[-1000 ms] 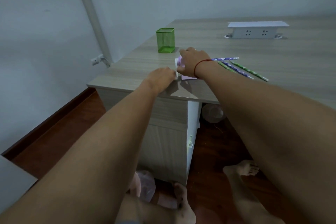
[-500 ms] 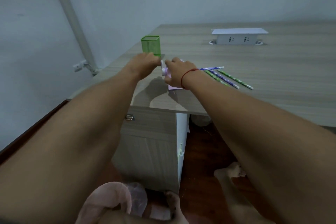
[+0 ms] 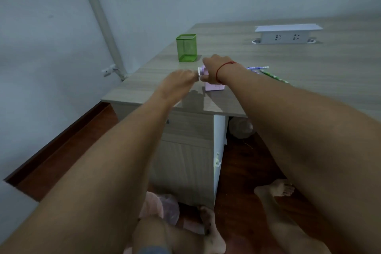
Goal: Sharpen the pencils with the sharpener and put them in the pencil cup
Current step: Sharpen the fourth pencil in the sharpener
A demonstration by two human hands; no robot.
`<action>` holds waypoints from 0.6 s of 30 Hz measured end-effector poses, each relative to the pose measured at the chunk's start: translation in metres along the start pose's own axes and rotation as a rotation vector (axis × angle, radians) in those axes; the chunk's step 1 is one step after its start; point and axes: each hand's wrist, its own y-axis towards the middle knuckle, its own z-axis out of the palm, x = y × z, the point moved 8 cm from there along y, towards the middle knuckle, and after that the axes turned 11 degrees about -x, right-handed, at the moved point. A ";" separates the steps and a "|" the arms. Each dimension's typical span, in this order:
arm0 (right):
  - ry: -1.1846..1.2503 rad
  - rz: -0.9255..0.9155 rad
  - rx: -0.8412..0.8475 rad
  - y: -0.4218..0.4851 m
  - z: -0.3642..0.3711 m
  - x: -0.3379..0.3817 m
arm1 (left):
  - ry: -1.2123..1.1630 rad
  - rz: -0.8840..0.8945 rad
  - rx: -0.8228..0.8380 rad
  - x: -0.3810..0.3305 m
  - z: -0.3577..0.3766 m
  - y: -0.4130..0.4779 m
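Sharpener point(image 3: 214, 86) gripped from above by the right hand point(image 3: 215, 68); left hand point(image 3: 181, 78) has lifted off the desk point(image 3: 144, 88) and now pinches its front plate point(image 3: 199, 72), likely opening it for the pencils point(image 3: 257, 67)

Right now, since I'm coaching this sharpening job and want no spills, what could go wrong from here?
The sharpener sits near the front edge of the desk, with the left hand pinching its end plate; if the right hand on top loosens, it could slide off. The pencils lie loose just behind the right wrist, so an arm sweep might roll them away.
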 end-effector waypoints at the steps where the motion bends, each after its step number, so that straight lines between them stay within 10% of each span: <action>1: -0.001 -0.005 -0.004 -0.001 -0.001 0.001 | 0.032 -0.006 0.056 -0.004 0.008 -0.005; 18: 0.119 -0.045 -0.035 -0.002 0.005 0.001 | -0.070 -0.252 0.318 0.031 0.058 0.030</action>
